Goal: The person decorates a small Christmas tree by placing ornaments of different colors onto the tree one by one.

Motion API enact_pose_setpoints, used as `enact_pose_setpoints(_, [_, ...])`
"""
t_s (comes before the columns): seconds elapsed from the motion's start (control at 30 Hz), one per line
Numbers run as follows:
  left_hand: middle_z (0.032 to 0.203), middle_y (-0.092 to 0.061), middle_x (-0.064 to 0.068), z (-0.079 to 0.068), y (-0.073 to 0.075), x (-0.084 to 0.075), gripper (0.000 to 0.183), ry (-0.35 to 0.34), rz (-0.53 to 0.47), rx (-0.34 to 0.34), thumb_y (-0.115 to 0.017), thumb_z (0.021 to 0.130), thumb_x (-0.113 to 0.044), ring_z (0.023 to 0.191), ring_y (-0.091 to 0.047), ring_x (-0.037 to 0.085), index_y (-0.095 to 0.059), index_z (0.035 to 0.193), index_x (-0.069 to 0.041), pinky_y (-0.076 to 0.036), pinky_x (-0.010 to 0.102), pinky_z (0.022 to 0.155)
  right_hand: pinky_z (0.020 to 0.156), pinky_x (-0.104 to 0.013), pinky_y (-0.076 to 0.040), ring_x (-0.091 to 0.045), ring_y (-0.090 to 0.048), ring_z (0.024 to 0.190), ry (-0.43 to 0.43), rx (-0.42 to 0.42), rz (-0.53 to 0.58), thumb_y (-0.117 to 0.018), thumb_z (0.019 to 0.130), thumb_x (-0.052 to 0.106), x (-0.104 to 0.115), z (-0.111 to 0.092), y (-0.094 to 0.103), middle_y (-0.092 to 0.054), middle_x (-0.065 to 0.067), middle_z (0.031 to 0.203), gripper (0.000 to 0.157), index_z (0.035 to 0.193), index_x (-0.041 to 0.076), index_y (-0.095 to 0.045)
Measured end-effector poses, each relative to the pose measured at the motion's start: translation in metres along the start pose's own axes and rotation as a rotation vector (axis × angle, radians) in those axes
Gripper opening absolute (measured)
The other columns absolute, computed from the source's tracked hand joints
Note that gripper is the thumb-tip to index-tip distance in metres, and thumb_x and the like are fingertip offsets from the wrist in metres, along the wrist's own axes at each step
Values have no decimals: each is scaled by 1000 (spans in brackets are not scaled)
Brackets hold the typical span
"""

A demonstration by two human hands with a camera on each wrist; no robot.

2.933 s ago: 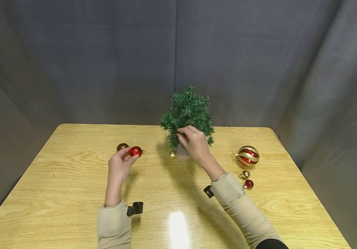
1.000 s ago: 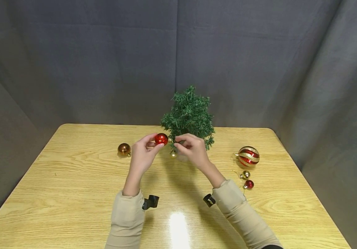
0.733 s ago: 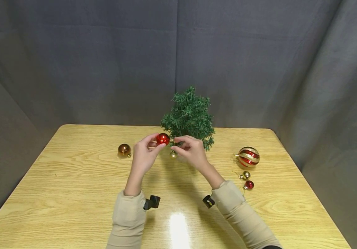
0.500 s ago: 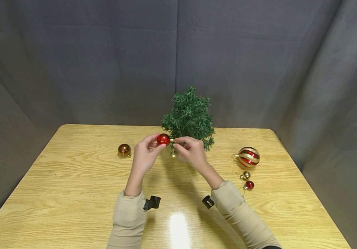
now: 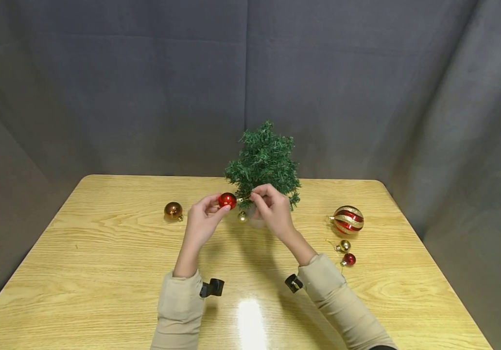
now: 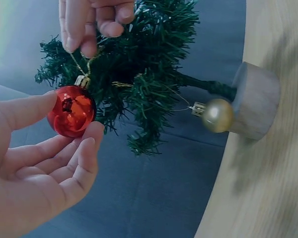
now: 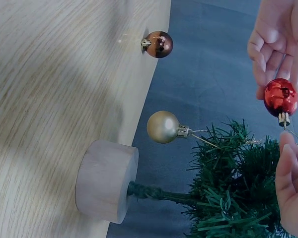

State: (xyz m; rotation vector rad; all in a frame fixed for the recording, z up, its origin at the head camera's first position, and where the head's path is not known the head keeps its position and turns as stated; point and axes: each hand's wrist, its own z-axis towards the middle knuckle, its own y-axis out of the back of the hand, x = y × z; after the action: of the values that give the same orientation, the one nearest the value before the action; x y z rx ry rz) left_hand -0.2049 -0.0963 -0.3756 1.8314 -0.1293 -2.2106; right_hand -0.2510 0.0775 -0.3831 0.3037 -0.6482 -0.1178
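My left hand (image 5: 202, 216) holds a shiny red ball ornament (image 5: 227, 200) between thumb and fingers, in front of a small green Christmas tree (image 5: 263, 158). The thumb and fingertips of my right hand (image 5: 275, 210) pinch the thin gold string (image 6: 79, 64) looped through the ornament's gold cap (image 6: 82, 81). In the left wrist view that string is stretched up from the cap. A matte gold ball ornament (image 7: 163, 127) hangs by its string from a low branch, beside the tree's round wooden base (image 7: 107, 181).
A brown ball ornament (image 5: 173, 210) lies on the wooden table (image 5: 114, 272) at the left. To the right lie a large red and gold striped ball (image 5: 347, 219), a small gold ball (image 5: 344, 245) and a small dark red ball (image 5: 349, 259). Grey curtains (image 5: 145, 87) hang behind.
My left hand has carried the red ornament rightward from beside the brown one. My right hand has come from the tree to the ornament's string and lately drawn slightly away from the cap.
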Motion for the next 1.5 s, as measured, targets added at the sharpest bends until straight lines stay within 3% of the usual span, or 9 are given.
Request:
enact_pose_setpoints(0.2, [108,-57,21,0,-1,5,45,26,-25,71,-61,86,-13,92,-54,28,-47,124,7,-46,34,75,38,-20,-40,-20,-52,42,12,-23,-3,-56,82,-11,17,5,0,-57,-17,66,5,86,-10,-58])
enact_pose_setpoints(0.4, [104,-60,20,-2,-1,7,35,-44,41,97,-58,87,-11,90,-56,29,-54,116,7,-47,37,76,39,-24,-44,-26,-54,44,-28,14,19,-54,82,-13,36,10,2,-59,-23,67,5,87,-13,-57])
enact_pose_setpoints(0.57, [101,-62,15,0,-3,7,30,-81,102,96,-57,88,-14,91,-56,27,-59,112,4,-46,39,77,38,-26,-43,-30,-52,42,-29,42,12,-55,81,-14,36,10,2,-56,-22,59,5,85,-15,-58])
enact_pose_setpoints(0.8, [99,-63,13,5,-6,4,27,-132,144,128,-59,87,-14,88,-57,24,-63,108,2,-46,38,75,41,-22,-42,-30,-51,43,6,52,-5,-57,80,-14,34,10,2,-57,-23,65,5,84,-14,-59])
enact_pose_setpoints(0.97, [99,-64,12,9,-11,-1,26,-130,149,154,-62,85,-15,84,-58,23,-64,106,0,-48,36,71,40,-23,-42,-29,-51,43,14,46,-30,-60,78,-14,35,10,1,-59,-21,68,5,82,-13,-61])
enact_pose_setpoints(1.2, [87,-66,8,15,-21,-8,18,-200,160,147,-63,85,-14,75,-60,20,-68,97,-2,-49,31,64,39,-24,-41,-26,-50,41,15,25,-63,-60,76,-14,39,12,0,-60,-20,66,4,79,-12,-61])
enact_pose_setpoints(1.37, [79,-65,6,17,-25,-11,13,-196,168,116,-60,86,-12,72,-59,18,-69,89,-3,-48,31,64,39,-27,-43,-28,-51,41,16,13,-65,-61,75,-16,39,14,1,-60,-21,67,5,78,-13,-62])
enact_pose_setpoints(1.5, [77,-64,6,18,-25,-12,14,-196,174,84,-59,87,-12,70,-59,19,-68,86,-2,-48,32,64,39,-26,-42,-25,-50,40,21,-4,-73,-63,74,-14,23,12,-1,-61,-19,68,5,79,-11,-63])
